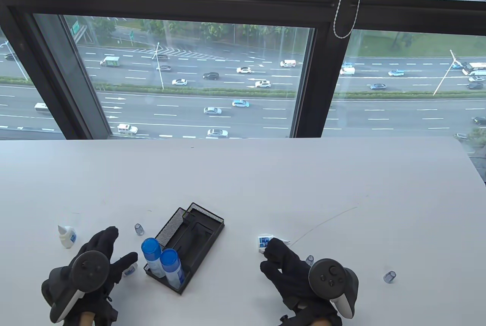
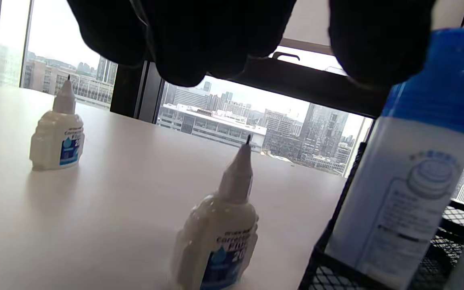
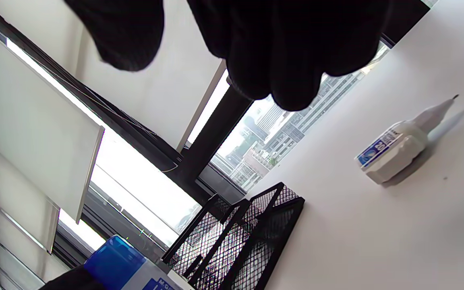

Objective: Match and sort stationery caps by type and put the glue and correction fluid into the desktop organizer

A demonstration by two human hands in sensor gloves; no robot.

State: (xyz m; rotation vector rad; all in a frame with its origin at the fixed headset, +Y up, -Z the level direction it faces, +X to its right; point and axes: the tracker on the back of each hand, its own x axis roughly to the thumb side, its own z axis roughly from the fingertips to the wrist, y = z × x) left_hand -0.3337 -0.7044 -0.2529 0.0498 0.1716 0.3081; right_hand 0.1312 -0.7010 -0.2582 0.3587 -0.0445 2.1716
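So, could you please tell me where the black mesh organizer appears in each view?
Table view: the organizer sits low, centre-left, between the hands.
Left wrist view: only its mesh corner shows, bottom right.
Right wrist view: bottom centre.
Shared landmark: the blue-capped glue sticks standing in it.

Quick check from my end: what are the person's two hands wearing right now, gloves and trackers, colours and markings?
Both hands wear black fabric sensor gloves covering every finger. The left hand carries a dark round-faced tracker with a white lower shell strapped to its back. The right hand has a matching tracker showing small round buttons on its dark face and a white underside. No cables or sleeves show.
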